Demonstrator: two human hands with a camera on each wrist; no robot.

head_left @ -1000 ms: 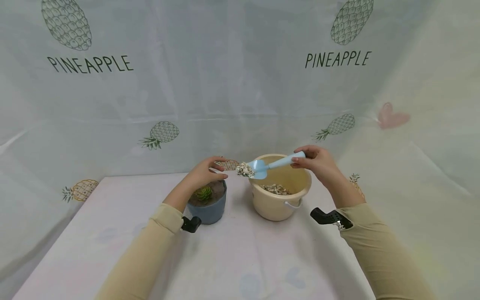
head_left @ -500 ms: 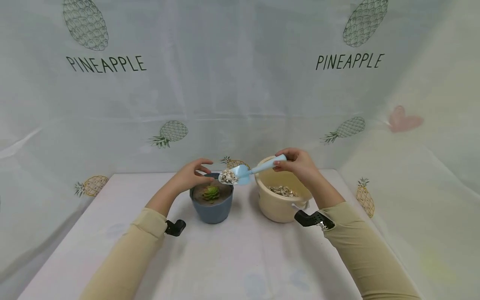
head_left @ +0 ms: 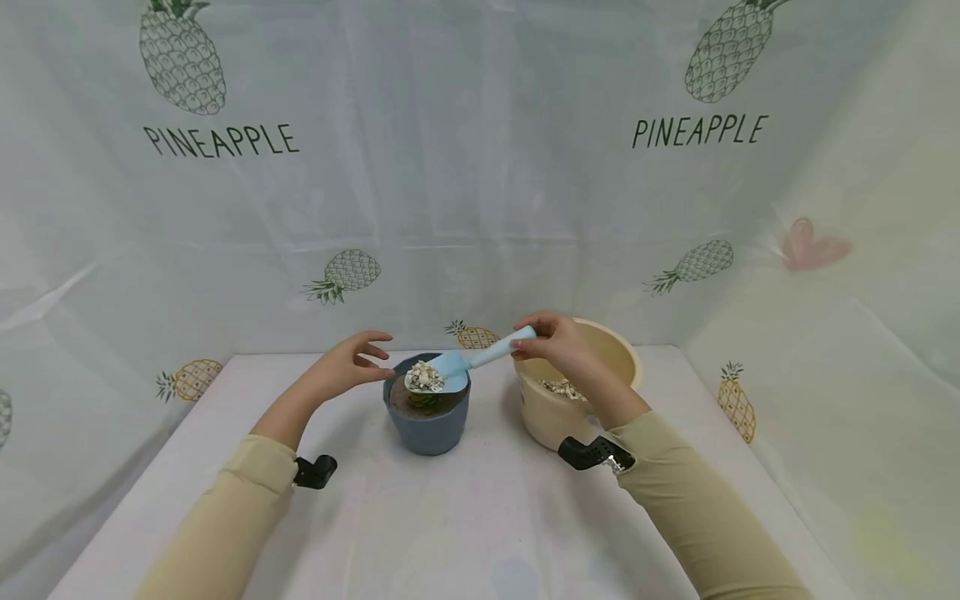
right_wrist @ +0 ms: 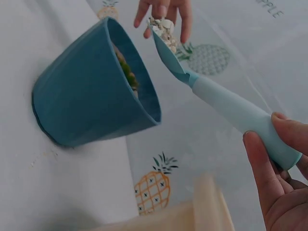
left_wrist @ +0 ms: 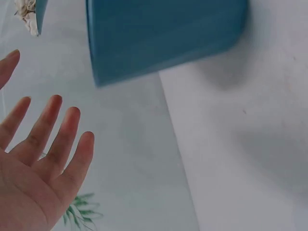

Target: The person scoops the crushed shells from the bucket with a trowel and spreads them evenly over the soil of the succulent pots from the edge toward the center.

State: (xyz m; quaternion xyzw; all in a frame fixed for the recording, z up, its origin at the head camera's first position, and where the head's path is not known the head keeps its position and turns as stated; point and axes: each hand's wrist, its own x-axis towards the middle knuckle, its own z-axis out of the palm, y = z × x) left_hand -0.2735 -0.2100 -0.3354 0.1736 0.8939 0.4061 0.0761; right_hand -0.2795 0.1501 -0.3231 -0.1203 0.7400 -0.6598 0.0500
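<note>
My right hand (head_left: 558, 343) pinches the handle end of a light blue garden trowel (right_wrist: 233, 108). A heap of pale pebbles (head_left: 425, 377) lies in its scoop, which hangs over the blue-grey flower pot (head_left: 429, 432). In the right wrist view the scoop is clear of the pot's rim. Inside the pot a green succulent (right_wrist: 127, 72) grows in brown soil, partly hidden by the trowel in the head view. My left hand (head_left: 348, 362) hovers at the pot's left side with fingers spread and holds nothing; its palm (left_wrist: 29, 187) shows in the left wrist view.
A cream bucket (head_left: 542, 421) with more pebbles (head_left: 562, 388) stands right of the pot, partly behind my right arm. Both stand on a white-covered table (head_left: 435, 525). A pineapple-print curtain (head_left: 480, 183) hangs behind the table. A few crumbs (right_wrist: 48, 154) lie by the pot.
My right hand has carried the loaded trowel leftward from above the bucket to over the pot. My left hand has drawn back left, off the pot's top.
</note>
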